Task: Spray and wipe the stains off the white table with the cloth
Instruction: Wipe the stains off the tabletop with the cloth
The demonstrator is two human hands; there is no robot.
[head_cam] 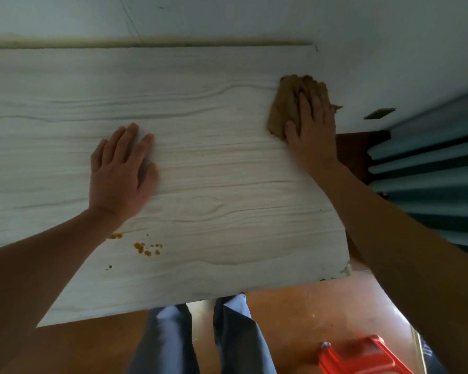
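Right hand (312,125) upper right of frame, fingers flat, pressing cloth (287,103) onto table (227,171) far corner. Left hand (122,168) centre-left, fingers spread, empty, likely bracing. Stains (146,248) lower centre, unwiped.

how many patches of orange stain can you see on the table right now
3 on the white table, near its front edge: a smear by the left wrist, a larger cluster right of it, tiny specks below. The arms may hide more.

The person is wearing dark grey trousers (200,344), creased and catching pale light; both forearms are showing bare, no sleeves visible
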